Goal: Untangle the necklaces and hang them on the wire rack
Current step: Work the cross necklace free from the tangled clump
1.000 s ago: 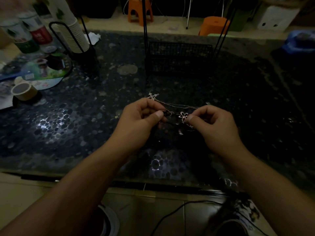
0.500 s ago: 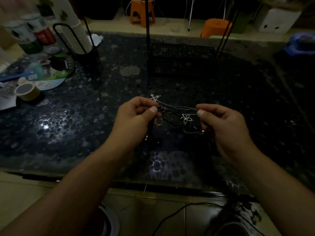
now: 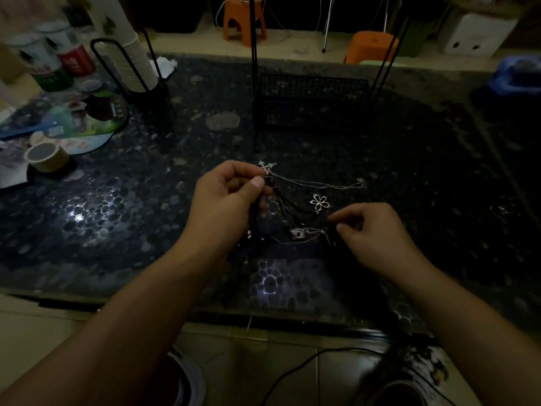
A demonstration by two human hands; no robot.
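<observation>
At frame centre the left hand (image 3: 228,200) pinches the tangled necklaces (image 3: 292,212) above the table (image 3: 146,230); the right hand (image 3: 371,232), fingers curled on a thin chain, should tease strands apart gently.

**Clutter at the edges**

On the dark pebbled tabletop (image 3: 140,200), a tape roll (image 3: 46,156) lies far left, near stacked paper cups (image 3: 128,57) in a black holder. Two orange stools (image 3: 244,17) stand on the floor beyond.
</observation>
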